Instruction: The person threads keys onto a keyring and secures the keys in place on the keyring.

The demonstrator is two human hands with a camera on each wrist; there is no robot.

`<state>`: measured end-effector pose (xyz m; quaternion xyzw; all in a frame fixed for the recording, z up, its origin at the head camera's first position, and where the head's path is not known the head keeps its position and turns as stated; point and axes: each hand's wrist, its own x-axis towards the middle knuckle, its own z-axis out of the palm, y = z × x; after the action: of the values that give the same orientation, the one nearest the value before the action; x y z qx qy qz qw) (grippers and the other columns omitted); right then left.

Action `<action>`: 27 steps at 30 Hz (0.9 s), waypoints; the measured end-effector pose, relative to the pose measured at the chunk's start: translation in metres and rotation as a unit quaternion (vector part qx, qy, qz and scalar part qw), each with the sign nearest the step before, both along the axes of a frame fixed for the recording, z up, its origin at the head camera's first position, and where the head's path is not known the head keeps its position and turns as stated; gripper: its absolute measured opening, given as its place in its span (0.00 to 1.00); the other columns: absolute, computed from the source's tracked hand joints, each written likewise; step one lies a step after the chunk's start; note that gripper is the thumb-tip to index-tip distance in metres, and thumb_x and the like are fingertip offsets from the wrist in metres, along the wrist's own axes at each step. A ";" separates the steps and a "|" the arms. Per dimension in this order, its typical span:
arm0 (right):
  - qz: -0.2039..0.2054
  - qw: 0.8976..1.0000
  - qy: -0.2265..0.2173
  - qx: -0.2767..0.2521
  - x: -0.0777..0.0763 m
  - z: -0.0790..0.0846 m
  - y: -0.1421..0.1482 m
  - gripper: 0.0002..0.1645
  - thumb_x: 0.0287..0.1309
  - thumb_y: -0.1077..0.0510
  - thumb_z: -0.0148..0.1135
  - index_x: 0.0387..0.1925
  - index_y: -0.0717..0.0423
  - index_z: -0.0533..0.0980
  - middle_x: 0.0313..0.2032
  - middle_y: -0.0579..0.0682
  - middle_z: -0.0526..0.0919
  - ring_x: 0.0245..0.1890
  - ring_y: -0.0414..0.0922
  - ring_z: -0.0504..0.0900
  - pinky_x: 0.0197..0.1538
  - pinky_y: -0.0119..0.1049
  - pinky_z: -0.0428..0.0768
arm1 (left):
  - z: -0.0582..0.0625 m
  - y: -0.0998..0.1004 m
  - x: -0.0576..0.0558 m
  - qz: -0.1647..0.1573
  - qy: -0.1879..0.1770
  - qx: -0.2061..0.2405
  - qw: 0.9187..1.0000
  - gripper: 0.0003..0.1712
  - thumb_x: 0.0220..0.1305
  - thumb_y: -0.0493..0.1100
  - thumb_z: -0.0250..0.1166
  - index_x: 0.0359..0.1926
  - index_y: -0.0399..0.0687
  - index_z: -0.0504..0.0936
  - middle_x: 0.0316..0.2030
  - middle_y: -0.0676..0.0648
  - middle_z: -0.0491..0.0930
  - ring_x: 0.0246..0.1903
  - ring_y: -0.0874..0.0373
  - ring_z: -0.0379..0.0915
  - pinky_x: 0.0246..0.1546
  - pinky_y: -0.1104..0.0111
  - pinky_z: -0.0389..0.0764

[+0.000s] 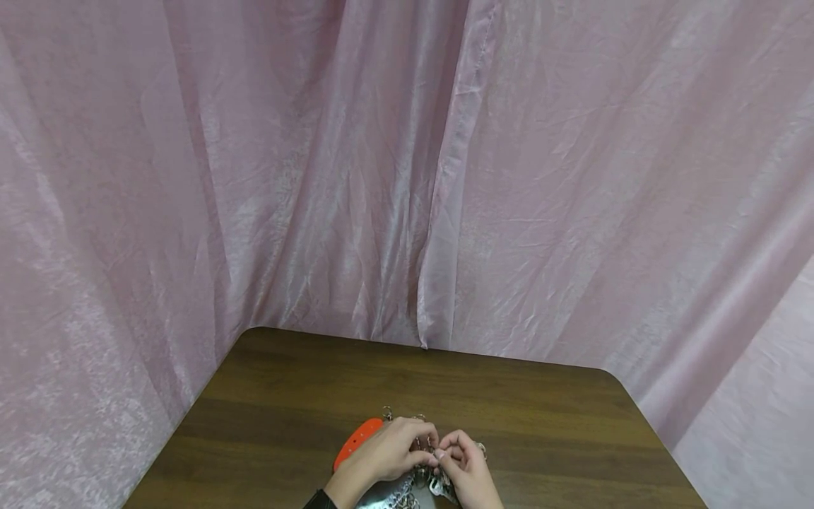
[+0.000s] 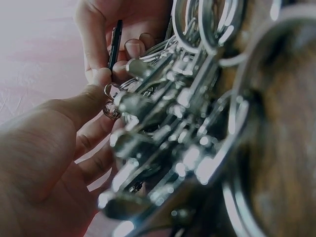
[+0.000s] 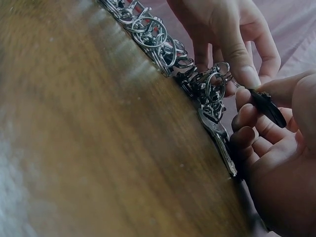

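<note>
My left hand (image 1: 393, 451) pinches a small metal ring (image 2: 113, 93) between thumb and fingers, at the end of a bunch of metal clasps and rings (image 2: 168, 113). Close against it, my right hand (image 1: 469, 468) pinches a small flat black piece (image 3: 269, 108), whose thin end meets the ring at the left fingertips. Whether the two are linked cannot be seen. Below the hands, a silver key (image 3: 217, 138) lies on the table, with other metal pieces partly hidden by the fingers.
An orange-red piece with small holes (image 1: 358, 442) lies left of my left hand. More linked rings (image 3: 150, 32) spread over the brown wooden table (image 1: 407, 375). Pink curtains (image 1: 356, 212) hang behind the table's far edge.
</note>
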<state>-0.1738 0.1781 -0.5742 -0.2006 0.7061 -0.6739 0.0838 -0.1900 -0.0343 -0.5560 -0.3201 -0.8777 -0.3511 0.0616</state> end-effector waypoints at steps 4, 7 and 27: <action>-0.001 1.000 0.007 0.007 0.000 0.000 0.001 0.12 0.73 0.69 0.59 0.45 0.79 0.67 0.33 0.50 0.84 0.35 0.37 0.85 0.43 0.31 0.83 | -0.001 0.000 -0.001 -0.002 0.003 0.004 1.000 0.11 0.62 0.57 0.75 0.39 0.63 0.84 0.33 0.65 0.79 0.32 0.72 0.74 0.32 0.77 0.73; -0.004 1.000 0.013 0.011 0.000 -0.001 0.001 0.12 0.72 0.69 0.60 0.45 0.78 0.67 0.34 0.50 0.84 0.36 0.37 0.85 0.43 0.30 0.82 | -0.002 0.000 -0.002 -0.001 0.002 0.011 1.000 0.14 0.59 0.58 0.78 0.38 0.62 0.84 0.33 0.64 0.80 0.31 0.72 0.74 0.31 0.78 0.73; 0.004 0.999 0.039 -0.001 0.004 0.001 -0.001 0.12 0.73 0.69 0.59 0.44 0.77 0.67 0.32 0.52 0.84 0.30 0.35 0.81 0.34 0.28 0.77 | 0.005 -0.002 0.001 -0.004 -0.023 0.011 1.000 0.11 0.58 0.49 0.81 0.39 0.62 0.87 0.32 0.65 0.82 0.32 0.72 0.77 0.32 0.79 0.74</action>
<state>-0.1695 0.1768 -0.5733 -0.2292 0.7073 -0.6662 0.0585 -0.1892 -0.0360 -0.5509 -0.3153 -0.8737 -0.3680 0.0435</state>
